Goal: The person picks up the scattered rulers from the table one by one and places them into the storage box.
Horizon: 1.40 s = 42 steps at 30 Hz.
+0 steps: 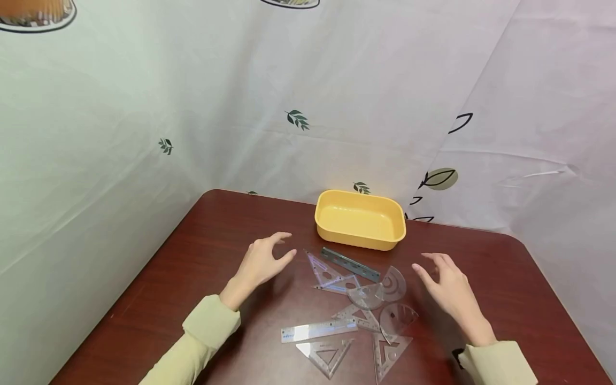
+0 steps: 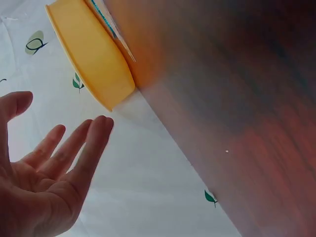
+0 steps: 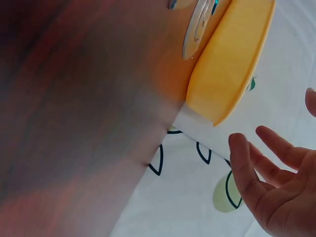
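My left hand (image 1: 260, 262) hovers over the table to the left of a spread of drawing tools, fingers relaxed and holding nothing. On the other side my right hand (image 1: 449, 289) is likewise raised and bare, thumb apart from the fingers. Between them lie a dark ruler (image 1: 350, 264), a clear ruler (image 1: 313, 331), three clear protractors (image 1: 366, 298) and several set squares (image 1: 315, 350). Some of these overlap, with one protractor lying across the purple-tinted set squares (image 1: 316, 267). Behind them stands a yellow plastic bin (image 1: 358, 239) with nothing inside; both wrist views show its side beyond the fingertips.
The reddish-brown table (image 1: 216, 224) has rounded back corners. White cloth (image 1: 240, 96) printed with leaves hangs behind it and along both sides. The bin stands near the table's back edge.
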Available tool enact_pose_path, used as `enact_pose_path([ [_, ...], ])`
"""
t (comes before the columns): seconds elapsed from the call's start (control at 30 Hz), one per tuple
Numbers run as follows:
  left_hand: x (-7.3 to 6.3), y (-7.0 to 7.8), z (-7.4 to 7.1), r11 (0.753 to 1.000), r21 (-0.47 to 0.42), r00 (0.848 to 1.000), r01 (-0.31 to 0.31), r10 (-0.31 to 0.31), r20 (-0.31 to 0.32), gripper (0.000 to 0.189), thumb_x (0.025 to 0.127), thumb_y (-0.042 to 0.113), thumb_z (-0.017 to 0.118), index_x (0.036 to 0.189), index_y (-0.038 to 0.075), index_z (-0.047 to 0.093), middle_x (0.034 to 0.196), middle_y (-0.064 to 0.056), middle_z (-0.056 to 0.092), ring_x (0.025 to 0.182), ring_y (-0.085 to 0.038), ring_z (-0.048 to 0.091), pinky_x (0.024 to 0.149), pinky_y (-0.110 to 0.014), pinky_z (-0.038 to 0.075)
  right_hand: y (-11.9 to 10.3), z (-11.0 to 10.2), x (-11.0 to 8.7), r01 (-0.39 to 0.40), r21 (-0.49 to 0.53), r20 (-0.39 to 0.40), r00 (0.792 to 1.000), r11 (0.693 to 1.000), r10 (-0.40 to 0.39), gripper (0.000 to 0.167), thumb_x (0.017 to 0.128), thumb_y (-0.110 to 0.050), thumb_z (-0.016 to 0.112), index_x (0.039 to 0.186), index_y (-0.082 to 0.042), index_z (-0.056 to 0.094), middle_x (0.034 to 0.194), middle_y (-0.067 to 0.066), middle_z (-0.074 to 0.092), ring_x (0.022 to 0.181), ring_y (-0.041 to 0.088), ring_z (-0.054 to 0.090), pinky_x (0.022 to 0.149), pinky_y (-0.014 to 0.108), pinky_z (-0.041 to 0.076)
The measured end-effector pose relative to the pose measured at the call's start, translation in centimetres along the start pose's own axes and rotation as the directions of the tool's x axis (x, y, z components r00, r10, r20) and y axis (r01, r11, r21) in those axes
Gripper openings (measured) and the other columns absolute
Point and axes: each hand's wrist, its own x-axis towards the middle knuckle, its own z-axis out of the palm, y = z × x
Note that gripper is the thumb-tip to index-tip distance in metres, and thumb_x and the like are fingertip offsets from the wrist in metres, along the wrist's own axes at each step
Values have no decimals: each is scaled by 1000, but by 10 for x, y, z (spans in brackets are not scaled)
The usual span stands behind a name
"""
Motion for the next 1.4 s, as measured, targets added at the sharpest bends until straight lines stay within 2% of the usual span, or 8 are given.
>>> enact_pose_path([
  [0.2, 16, 4, -1, 995, -64, 997, 75, -75, -5, 35, 86, 36, 69, 113, 13, 69, 99, -11, 74, 78, -21, 71, 74, -38, 59, 6, 2, 16, 4, 34, -50, 999, 999, -3, 46, 92, -33, 65, 125, -2, 56, 105, 18, 65, 79, 26, 66, 68, 43, 54],
  [0.33, 28, 4, 0, 991, -71, 993, 116, -117, -8, 36, 87, 40, 68, 111, 13, 71, 93, -7, 75, 78, -16, 71, 76, -38, 58, 8, 2, 28, 6, 68, -96, 995, 998, 0, 44, 90, -31, 67, 122, -4, 56, 93, 12, 67, 70, 6, 58, 60, 26, 46],
  [0.47, 39, 4, 1, 988, -67, 990, 139, -141, -23, 39, 87, 42, 67, 109, 11, 71, 91, -6, 75, 83, -20, 71, 79, -41, 56, 7, 2, 39, -7, 96, -122, 992, 995, 19, 39, 89, -31, 69, 117, -5, 59, 89, 10, 66, 66, -3, 49, 57, 21, 42],
  [0.63, 48, 4, 5, 978, -68, 979, 196, -199, -39, 44, 85, 48, 67, 107, 10, 72, 90, -6, 75, 91, -24, 69, 86, -43, 53, 5, 4, 48, -44, 120, -99, 994, 992, 56, 37, 90, -34, 67, 111, -4, 62, 93, 14, 66, 65, 2, 48, 56, 21, 42],
  [0.77, 56, 3, 8, 967, -97, 972, 236, -237, 3, 43, 85, 51, 66, 106, 13, 72, 89, -3, 75, 85, -21, 70, 85, -40, 52, 7, 6, 54, -67, 130, -84, 993, 989, 79, 36, 92, -36, 65, 108, -4, 63, 96, 15, 67, 66, 3, 49, 57, 21, 43],
  [0.9, 66, 3, 10, 940, -174, 956, 292, -282, 81, 43, 86, 50, 66, 108, 13, 71, 94, -6, 74, 72, -26, 71, 73, -32, 58, 6, 6, 62, -94, 142, -75, 992, 985, 106, 38, 93, -38, 62, 110, -5, 62, 95, 14, 68, 68, 5, 51, 58, 21, 45],
  [1.0, 75, 3, 12, 914, -241, 944, 327, -306, 120, 43, 86, 49, 67, 108, 12, 70, 97, -9, 72, 74, -32, 71, 62, -31, 61, 5, 6, 69, -118, 168, -64, 989, 979, 130, 41, 93, -40, 61, 112, -4, 61, 95, 16, 68, 69, 6, 52, 57, 21, 47],
  [1.4, 110, 3, 25, 851, -387, 935, 355, -329, 135, 46, 86, 46, 68, 112, 8, 67, 106, -14, 70, 89, -34, 70, 60, -32, 62, 2, 11, 99, -203, 317, 38, 979, 926, 202, 54, 95, -44, 57, 121, 2, 54, 101, 25, 65, 57, 17, 63, 49, 23, 55],
])
